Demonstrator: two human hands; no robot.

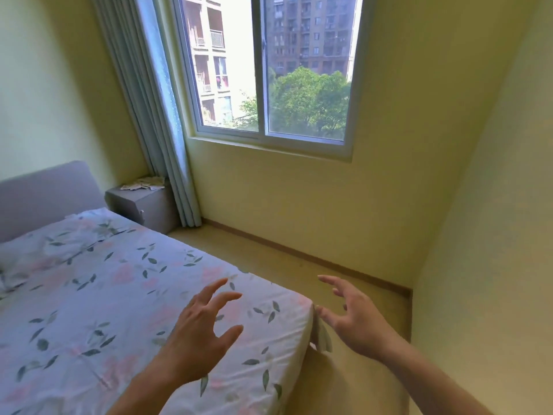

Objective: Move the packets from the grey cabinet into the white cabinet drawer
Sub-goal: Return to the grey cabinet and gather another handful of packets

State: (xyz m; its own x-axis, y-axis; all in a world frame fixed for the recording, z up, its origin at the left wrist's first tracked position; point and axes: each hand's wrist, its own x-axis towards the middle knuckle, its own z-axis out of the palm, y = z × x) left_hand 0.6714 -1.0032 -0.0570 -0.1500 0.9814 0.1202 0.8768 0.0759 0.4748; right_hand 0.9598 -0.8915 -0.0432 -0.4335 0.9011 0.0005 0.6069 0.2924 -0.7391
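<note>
The packets (143,184) are seen on the grey cabinet (143,205), at ten o'clock beyond the bed (119,295). Both hands, left (200,333) and right (356,319), are held empty with spread fingers (nothing grasped). The cabinet is best approached along the floor (269,265) first.

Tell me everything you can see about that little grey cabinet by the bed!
The grey cabinet is a small, boxy bedside unit in the far corner, between the bed's grey headboard and the curtain. Its front shows a small pale knob. Pale packets lie scattered on top. Neither hand touches it.
</note>
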